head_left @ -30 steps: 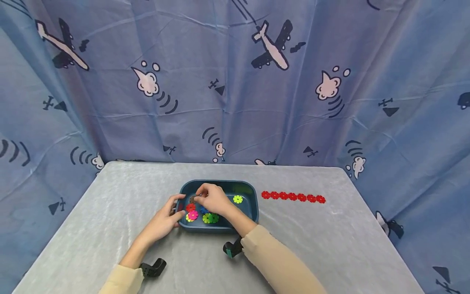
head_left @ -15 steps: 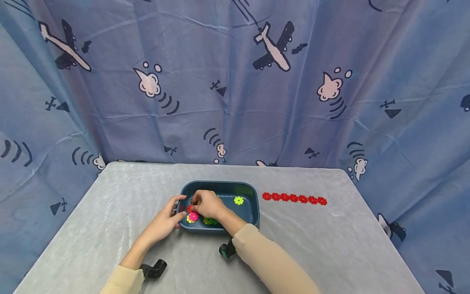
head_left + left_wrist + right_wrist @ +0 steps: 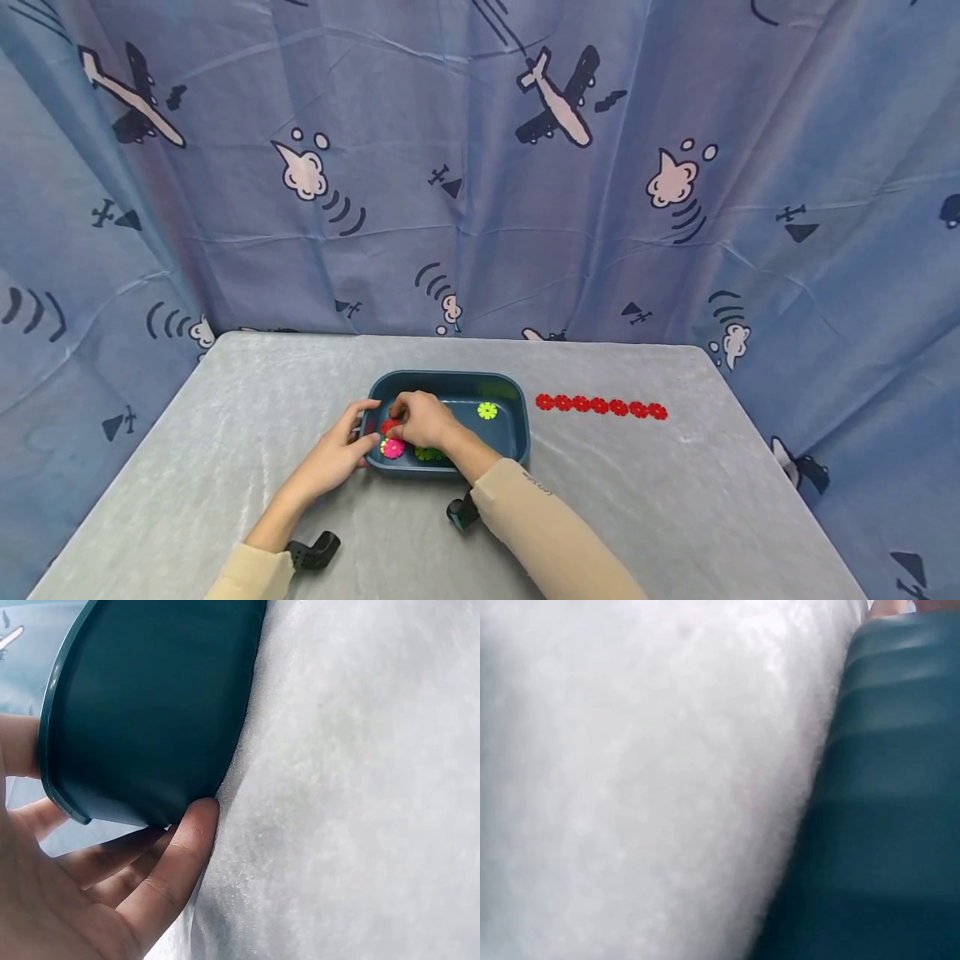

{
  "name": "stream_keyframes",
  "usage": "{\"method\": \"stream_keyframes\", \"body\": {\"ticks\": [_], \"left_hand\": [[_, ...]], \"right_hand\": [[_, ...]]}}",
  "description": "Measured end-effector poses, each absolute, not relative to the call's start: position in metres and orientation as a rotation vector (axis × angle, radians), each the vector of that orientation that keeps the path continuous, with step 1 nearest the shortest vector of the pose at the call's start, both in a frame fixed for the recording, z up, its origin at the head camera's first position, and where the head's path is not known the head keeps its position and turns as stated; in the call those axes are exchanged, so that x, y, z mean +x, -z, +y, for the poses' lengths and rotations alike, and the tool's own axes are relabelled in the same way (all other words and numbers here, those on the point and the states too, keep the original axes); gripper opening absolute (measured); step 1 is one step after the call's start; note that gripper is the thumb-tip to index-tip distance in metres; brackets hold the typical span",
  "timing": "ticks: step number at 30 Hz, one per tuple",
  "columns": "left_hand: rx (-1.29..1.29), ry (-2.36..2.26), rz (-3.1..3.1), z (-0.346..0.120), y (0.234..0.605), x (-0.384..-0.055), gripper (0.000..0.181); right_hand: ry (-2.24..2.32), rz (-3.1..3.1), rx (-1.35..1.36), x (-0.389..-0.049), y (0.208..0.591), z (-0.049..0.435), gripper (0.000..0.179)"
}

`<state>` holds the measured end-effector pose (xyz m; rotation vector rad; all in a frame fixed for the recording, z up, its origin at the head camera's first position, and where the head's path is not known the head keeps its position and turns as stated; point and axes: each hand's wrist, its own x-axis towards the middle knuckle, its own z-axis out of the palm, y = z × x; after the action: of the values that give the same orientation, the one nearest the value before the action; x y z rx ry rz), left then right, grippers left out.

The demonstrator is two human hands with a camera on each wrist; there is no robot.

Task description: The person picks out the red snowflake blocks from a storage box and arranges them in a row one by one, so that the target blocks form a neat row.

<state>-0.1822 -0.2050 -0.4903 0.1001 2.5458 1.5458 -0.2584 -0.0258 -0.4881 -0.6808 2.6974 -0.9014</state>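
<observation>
A dark teal plastic tray (image 3: 450, 374) stands on the table. My left hand (image 3: 332, 454) holds its left end, thumb over the rim; in the left wrist view the fingers (image 3: 161, 885) press against the outer wall. My right hand (image 3: 426, 419) reaches down inside the tray's left part, thumb and curled fingers at a red flower-shaped plastic disc (image 3: 389, 426), which they partly cover. Just in front lies a pink disc (image 3: 392, 449), overlapping a yellow one. Green discs (image 3: 428, 454) show below the right hand. The right wrist view shows mainly tray wall (image 3: 900, 772) and cloth.
A straight row of several red discs (image 3: 600, 406) lies on the table to the right of the tray. One yellow-green disc (image 3: 487, 410) lies in the tray's right part. The pale cloth-covered table (image 3: 675, 500) ends at a blue printed curtain (image 3: 480, 167).
My right hand has moved from the brown disc at the tray's back left, forward to the red disc. The pink disc has shifted slightly toward me. My left hand stays on the tray.
</observation>
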Motion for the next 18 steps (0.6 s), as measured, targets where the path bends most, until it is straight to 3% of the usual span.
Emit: {"method": "stream_keyframes", "body": {"ticks": [18], "left_hand": [[0.145, -1.592, 2.527, -0.2052, 0.4902, -0.1817, 0.051]], "right_hand": [[0.826, 2.708, -0.702, -0.2582, 0.4896, -0.0259, 0.022]]}}
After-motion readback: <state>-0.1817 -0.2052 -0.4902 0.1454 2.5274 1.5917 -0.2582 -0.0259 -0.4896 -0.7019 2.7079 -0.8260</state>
